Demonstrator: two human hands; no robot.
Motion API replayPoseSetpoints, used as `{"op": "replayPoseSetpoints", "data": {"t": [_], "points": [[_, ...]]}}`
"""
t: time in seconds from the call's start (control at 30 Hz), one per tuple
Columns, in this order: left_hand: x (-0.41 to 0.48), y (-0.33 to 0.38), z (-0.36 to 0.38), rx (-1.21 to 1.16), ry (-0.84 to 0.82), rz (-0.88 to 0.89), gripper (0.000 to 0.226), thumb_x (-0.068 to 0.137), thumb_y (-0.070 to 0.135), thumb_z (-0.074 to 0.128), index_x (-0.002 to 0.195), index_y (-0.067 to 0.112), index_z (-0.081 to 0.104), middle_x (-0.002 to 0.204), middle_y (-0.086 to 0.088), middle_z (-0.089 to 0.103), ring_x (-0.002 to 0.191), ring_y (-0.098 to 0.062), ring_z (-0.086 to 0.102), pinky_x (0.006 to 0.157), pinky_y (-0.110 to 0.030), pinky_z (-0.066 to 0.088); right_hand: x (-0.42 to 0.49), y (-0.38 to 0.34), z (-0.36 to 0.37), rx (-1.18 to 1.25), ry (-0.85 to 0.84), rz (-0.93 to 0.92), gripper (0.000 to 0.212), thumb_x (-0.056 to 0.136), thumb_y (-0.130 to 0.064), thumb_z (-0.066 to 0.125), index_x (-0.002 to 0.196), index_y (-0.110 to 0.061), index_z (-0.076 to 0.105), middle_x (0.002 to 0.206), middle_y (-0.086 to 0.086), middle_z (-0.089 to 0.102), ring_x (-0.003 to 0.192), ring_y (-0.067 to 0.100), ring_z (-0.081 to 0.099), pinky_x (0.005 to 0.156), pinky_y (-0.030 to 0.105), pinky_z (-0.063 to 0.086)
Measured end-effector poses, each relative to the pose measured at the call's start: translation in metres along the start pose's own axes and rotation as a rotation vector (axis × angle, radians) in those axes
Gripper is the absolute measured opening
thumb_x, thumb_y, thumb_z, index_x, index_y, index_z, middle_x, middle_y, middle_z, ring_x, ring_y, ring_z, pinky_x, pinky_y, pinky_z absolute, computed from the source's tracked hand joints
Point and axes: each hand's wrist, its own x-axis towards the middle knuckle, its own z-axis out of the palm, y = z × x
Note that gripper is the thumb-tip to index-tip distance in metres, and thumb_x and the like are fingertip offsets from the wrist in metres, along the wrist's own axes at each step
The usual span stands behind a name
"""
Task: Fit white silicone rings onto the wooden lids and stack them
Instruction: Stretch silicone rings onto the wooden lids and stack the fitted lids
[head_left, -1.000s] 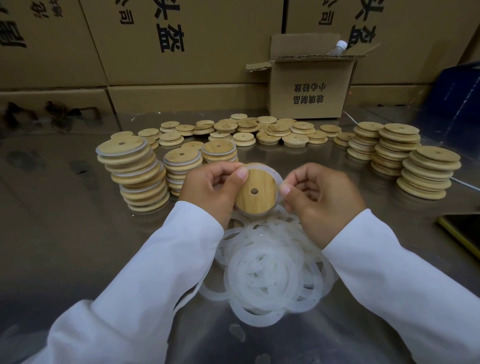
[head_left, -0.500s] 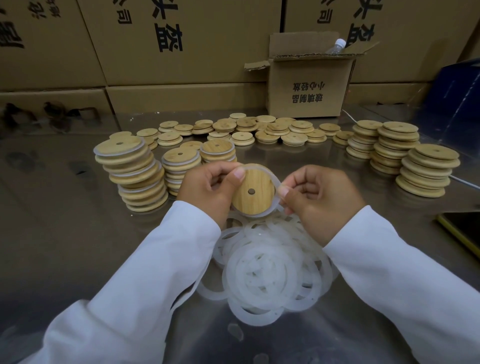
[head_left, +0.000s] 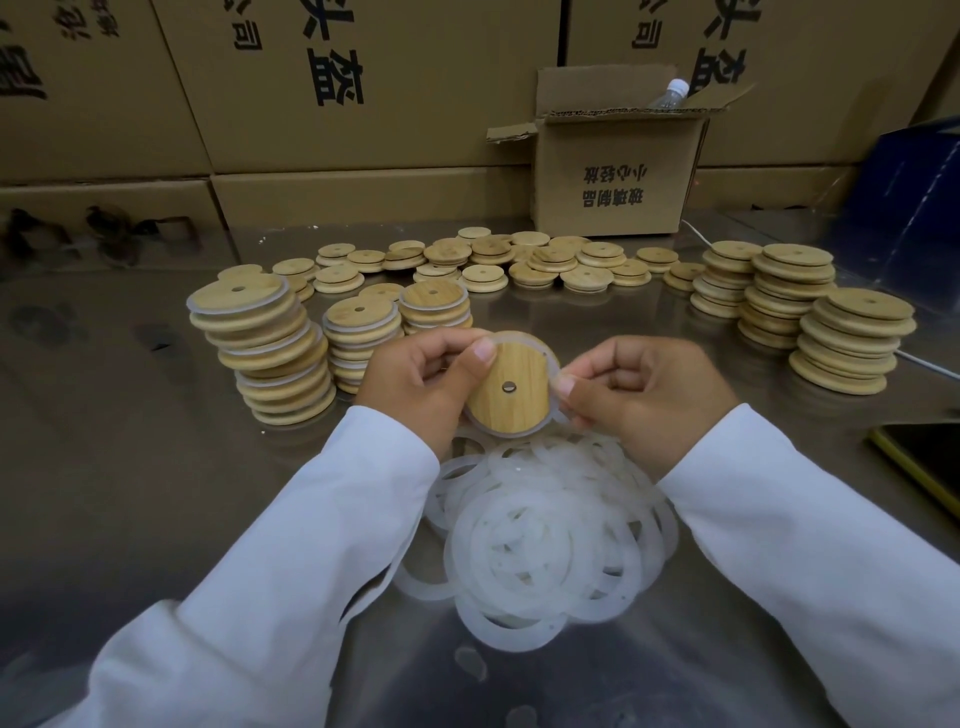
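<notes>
A round wooden lid (head_left: 511, 387) with a small centre hole is held tilted above the table. My left hand (head_left: 415, 384) grips its left edge, thumb on its top rim. A white silicone ring (head_left: 556, 410) lies around the lid's rim, and my right hand (head_left: 644, 395) pinches that ring at the lid's right edge. Below the hands lies a loose heap of white silicone rings (head_left: 545, 535). Stacks of ringed lids (head_left: 270, 343) stand to the left. Stacks of bare lids (head_left: 841, 338) stand to the right.
Several loose lids (head_left: 519, 260) are spread across the far middle of the shiny metal table (head_left: 130, 467). An open cardboard box (head_left: 613, 171) with a plastic bottle stands behind them, before a wall of large cartons. A dark, yellow-edged flat object (head_left: 924, 462) lies at right.
The lid has tilted a little and the ring now sits lower around its rim. Both hands stay in nearly the same place.
</notes>
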Motion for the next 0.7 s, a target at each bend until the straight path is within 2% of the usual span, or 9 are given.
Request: {"op": "replayPoseSetpoints", "data": {"t": [0.07,0.13,0.2,0.3,0.4,0.5,0.6,0.7], "points": [[0.001,-0.001,0.0,-0.033,0.004,-0.035,0.01,0.086,0.017,0.059,0.085,0.019,0.068,0.084,-0.01,0.07,0.081,-0.027,0.066,0.064,-0.036,0.058,0.001,0.0,0.0,0.051,0.019,0.015,0.005,0.079,-0.019,0.069,0.079,-0.018,0.064,0.06,-0.001,0.066,0.052,0.006,0.061,0.064,0.024,0.054],[0.001,-0.001,0.001,-0.09,-0.003,-0.086,0.011,0.087,0.015,0.058,0.085,0.017,0.069,0.08,-0.008,0.07,0.078,-0.028,0.066,0.064,-0.039,0.059,0.002,0.0,0.001,0.058,0.011,0.038,0.017,0.079,-0.027,0.067,0.093,-0.019,0.061,0.065,-0.003,0.066,0.056,0.004,0.063,0.066,0.023,0.053],[0.002,-0.003,0.001,-0.144,-0.009,-0.147,0.013,0.087,0.014,0.058,0.082,0.018,0.069,0.073,-0.002,0.071,0.074,-0.023,0.067,0.059,-0.035,0.059,0.002,0.0,0.004,0.043,-0.042,0.054,0.023,0.079,-0.027,0.067,0.099,-0.018,0.06,0.074,0.002,0.069,0.066,0.01,0.067,0.072,0.026,0.054],[0.003,-0.004,0.003,-0.199,-0.024,-0.225,0.014,0.087,0.015,0.057,0.08,0.019,0.069,0.077,-0.002,0.071,0.075,-0.019,0.068,0.058,-0.03,0.058,0.001,0.0,0.007,0.025,-0.087,0.033,0.011,0.08,-0.017,0.067,0.091,-0.015,0.065,0.085,0.015,0.07,0.077,0.024,0.067,0.077,0.032,0.055],[0.003,-0.006,0.006,-0.259,-0.027,-0.295,0.012,0.088,0.017,0.056,0.085,0.017,0.068,0.088,-0.006,0.07,0.084,-0.021,0.068,0.067,-0.033,0.059,0.007,0.003,0.006,0.066,-0.089,0.092,0.004,0.081,-0.015,0.067,0.084,-0.014,0.066,0.078,0.013,0.07,0.065,0.017,0.064,0.068,0.028,0.055],[0.006,-0.006,0.006,-0.257,0.058,-0.331,0.012,0.09,0.019,0.055,0.094,0.015,0.065,0.092,-0.005,0.068,0.087,-0.018,0.066,0.069,-0.03,0.057,0.022,0.008,0.002,0.058,-0.011,0.196,0.005,0.08,-0.018,0.069,0.077,-0.016,0.066,0.062,0.002,0.067,0.049,0.006,0.058,0.058,0.021,0.051],[0.012,-0.008,0.0,-0.181,0.204,-0.31,0.014,0.091,0.013,0.054,0.082,0.02,0.061,0.084,-0.001,0.064,0.077,-0.015,0.062,0.069,-0.029,0.053,0.049,0.011,-0.005,0.086,0.085,0.367,0.011,0.078,-0.022,0.072,0.074,-0.015,0.066,0.065,0.007,0.068,0.052,0.013,0.058,0.058,0.027,0.049],[0.015,-0.009,-0.003,-0.167,0.265,-0.333,0.019,0.091,0.007,0.051,0.078,0.019,0.058,0.077,-0.002,0.061,0.07,-0.016,0.059,0.069,-0.032,0.051,0.077,0.011,-0.004,0.026,0.11,0.55,0.018,0.077,-0.024,0.073,0.075,-0.011,0.061,0.06,0.007,0.064,0.054,0.015,0.058,0.052,0.026,0.048]]}}
